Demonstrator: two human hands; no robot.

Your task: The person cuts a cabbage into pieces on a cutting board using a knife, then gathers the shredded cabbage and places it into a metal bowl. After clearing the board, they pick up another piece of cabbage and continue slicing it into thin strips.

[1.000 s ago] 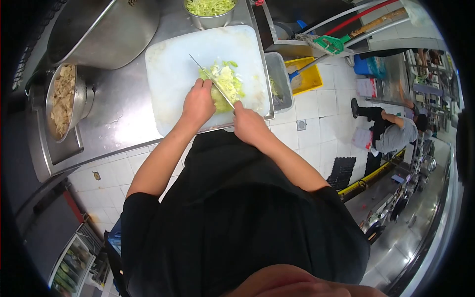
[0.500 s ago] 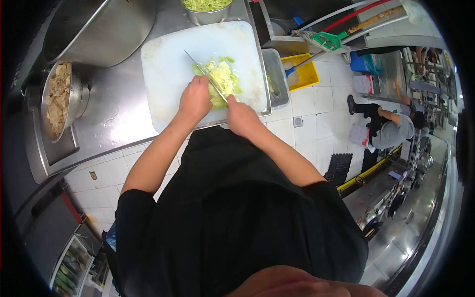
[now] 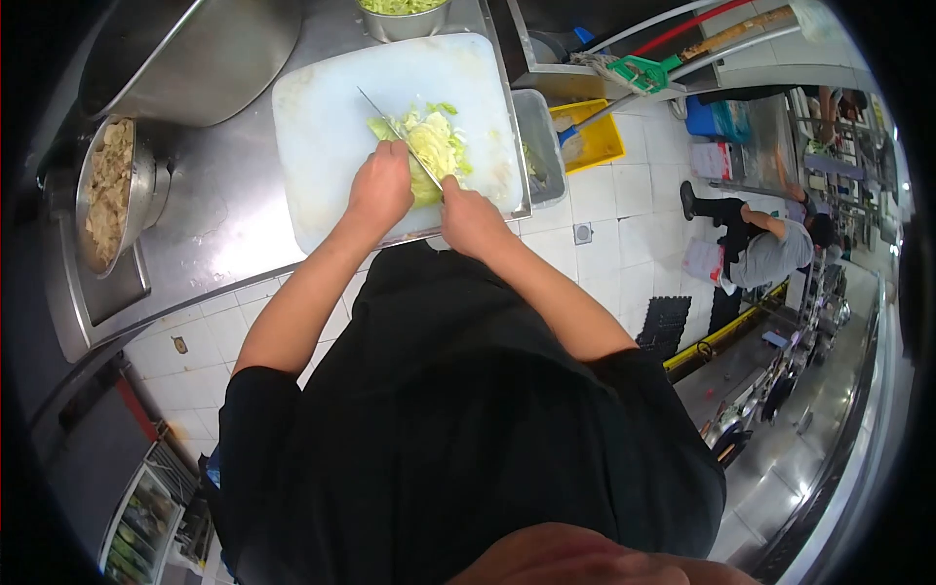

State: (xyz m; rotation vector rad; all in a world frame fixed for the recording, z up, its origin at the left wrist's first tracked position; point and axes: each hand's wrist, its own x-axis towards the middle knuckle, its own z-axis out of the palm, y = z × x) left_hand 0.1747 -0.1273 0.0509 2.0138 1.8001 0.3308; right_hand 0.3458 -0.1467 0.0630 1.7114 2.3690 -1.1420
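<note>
My right hand [image 3: 473, 220] is closed round the handle of a knife [image 3: 406, 146]. Its long blade points up and to the left, across pale green lettuce [image 3: 435, 142] on a white cutting board [image 3: 322, 132]. Curled against the lettuce beside the blade, my left hand [image 3: 383, 181] keeps its fingers bent and close to the knife. Cut strips lie loosely on the far side of the blade, while a greener piece shows between the blade and my left hand. The fingertips of my left hand are partly hidden.
Beyond the board stands a metal bowl [image 3: 405, 23] of shredded greens. A large pot [image 3: 210, 73] and a bowl of pale brown chunks [image 3: 109, 190] are on the steel counter at left. A clear bin [image 3: 548, 146] and yellow container [image 3: 597, 136] sit right. Another person [image 3: 775, 249] is farther off.
The view has shifted slightly. Both hands and the knife stay at the lettuce with only a small movement, and the cut strips by the blade lie a little differently.
</note>
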